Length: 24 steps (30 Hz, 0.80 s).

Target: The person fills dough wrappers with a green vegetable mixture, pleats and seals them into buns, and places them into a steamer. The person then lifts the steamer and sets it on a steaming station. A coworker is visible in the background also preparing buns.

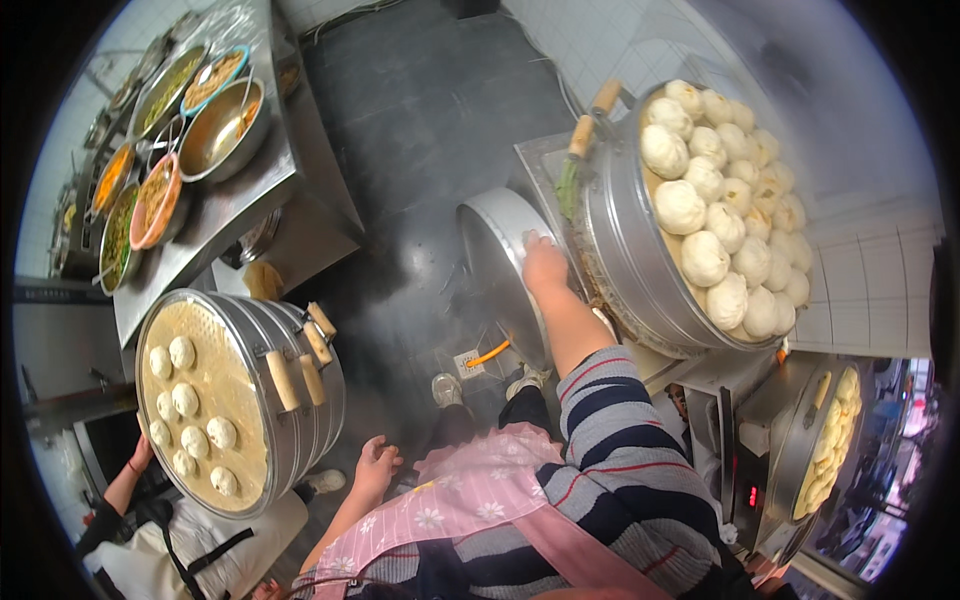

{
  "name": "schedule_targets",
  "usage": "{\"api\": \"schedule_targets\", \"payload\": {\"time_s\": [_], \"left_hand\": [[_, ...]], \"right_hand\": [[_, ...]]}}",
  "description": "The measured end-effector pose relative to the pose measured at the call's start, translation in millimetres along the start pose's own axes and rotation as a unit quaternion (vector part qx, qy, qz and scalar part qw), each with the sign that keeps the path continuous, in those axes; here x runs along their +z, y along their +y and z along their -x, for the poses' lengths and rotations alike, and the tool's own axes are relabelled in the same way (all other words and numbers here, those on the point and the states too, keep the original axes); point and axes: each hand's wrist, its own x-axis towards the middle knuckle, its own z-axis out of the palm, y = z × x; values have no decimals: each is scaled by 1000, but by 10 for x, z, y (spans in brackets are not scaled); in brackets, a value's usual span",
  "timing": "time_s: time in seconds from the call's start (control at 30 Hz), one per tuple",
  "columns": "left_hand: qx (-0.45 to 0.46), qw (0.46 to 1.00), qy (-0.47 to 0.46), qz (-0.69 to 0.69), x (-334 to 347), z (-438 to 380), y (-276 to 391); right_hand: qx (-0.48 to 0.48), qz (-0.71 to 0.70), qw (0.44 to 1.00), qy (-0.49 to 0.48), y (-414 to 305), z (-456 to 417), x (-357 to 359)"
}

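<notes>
My right hand grips the rim of a large round metal lid, which is tilted on edge beside the tall steamer. Hanging low in front of the pink flowered apron, my left hand is empty, its fingers loosely bent. To the right, the round metal steamer carries a top tier crowded with white steamed buns. Wooden handles stick out from its side.
At left, a co-worker's hand is beside stacked steamer trays holding several small buns. Filling bowls crowd a steel table. An orange hose enters a floor drain. Another bun-filled steamer stands lower right.
</notes>
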Motion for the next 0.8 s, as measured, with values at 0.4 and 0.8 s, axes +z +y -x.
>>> {"api": "schedule_targets", "payload": {"time_s": [0.4, 0.8], "left_hand": [[32, 997, -50, -57, 147, -147, 131], [294, 935, -107, -168, 1404, -583, 2167]], "right_hand": [[-67, -26, 990, 120, 46, 346, -180], [77, -197, 971, 109, 1783, 2827, -1548]]}}
